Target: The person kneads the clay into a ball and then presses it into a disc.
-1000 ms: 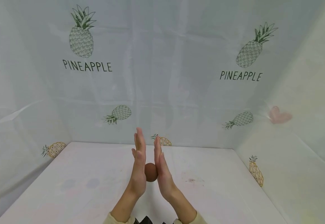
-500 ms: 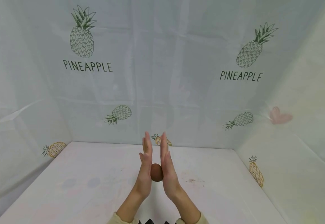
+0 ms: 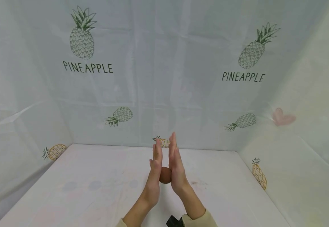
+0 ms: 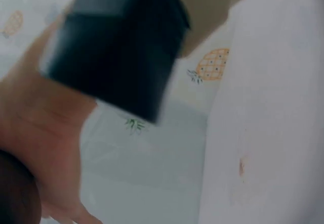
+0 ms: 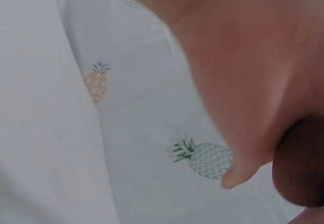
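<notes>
A brown ball, smooth and about as wide as a palm, is pressed between two upright palms in the head view. My left hand flanks it on the left, fingers straight and pointing up and away. On the right side my right hand mirrors it, its fingertips reaching a little higher. Both palms touch the ball, which is held above the table. Dark and partly cut off, the ball shows at the lower left of the left wrist view. The right wrist view has the ball against a palm at the right edge.
Under the hands lies a white table with faint coloured marks and a small brownish stain on the right. White sheeting printed with pineapples closes off the back and both sides. A black device sits by the right sleeve.
Both hands and the ball have shifted to the right. My left hand has slid back towards the person and my right hand forward, with the ball staying between the palms.
</notes>
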Demonstrator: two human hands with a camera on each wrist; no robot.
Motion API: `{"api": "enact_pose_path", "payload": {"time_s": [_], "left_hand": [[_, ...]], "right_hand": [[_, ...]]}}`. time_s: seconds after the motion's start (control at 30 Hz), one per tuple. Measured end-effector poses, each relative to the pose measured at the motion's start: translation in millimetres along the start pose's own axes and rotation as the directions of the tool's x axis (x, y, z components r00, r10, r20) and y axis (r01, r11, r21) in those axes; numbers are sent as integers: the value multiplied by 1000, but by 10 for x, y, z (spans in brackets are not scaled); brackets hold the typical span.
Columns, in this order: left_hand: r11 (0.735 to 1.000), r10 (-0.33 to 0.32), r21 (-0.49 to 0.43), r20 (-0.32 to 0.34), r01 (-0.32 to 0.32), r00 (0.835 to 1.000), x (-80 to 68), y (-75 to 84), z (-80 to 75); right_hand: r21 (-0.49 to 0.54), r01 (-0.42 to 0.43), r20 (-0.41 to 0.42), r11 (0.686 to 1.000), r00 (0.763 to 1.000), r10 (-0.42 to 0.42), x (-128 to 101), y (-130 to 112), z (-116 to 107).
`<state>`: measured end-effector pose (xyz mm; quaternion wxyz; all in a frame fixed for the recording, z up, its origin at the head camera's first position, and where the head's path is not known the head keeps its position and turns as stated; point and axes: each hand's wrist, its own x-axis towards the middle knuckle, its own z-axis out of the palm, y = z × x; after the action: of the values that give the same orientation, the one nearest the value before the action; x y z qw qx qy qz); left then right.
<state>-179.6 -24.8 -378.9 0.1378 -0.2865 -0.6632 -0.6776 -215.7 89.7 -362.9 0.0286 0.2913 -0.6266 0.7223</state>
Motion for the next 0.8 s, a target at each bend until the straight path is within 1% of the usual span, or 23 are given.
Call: {"api": "enact_pose_path", "payload": {"time_s": [0.17,0.27,0.4,0.53,0.8], "left_hand": [[1000,2,11,-24,-2,1000,-15,63,-51],[1000,-2,12,-50,3,999,-5,99,-108],[1000,-4,-10,-90,3,996,29,138,-198],[1000,1,-6,-118,-1,993,75,134,-286],[1000,7,17,-168,-4,986,126,61,-418]], "right_hand": [[19,-61,66,998,996,60,19,107,36],[6,-66,107,998,992,65,12,158,99],[-31,-57,148,998,987,61,-16,181,208],[-37,-65,172,997,983,71,-64,146,291],[33,-100,196,994,976,91,-156,-43,372]]}}
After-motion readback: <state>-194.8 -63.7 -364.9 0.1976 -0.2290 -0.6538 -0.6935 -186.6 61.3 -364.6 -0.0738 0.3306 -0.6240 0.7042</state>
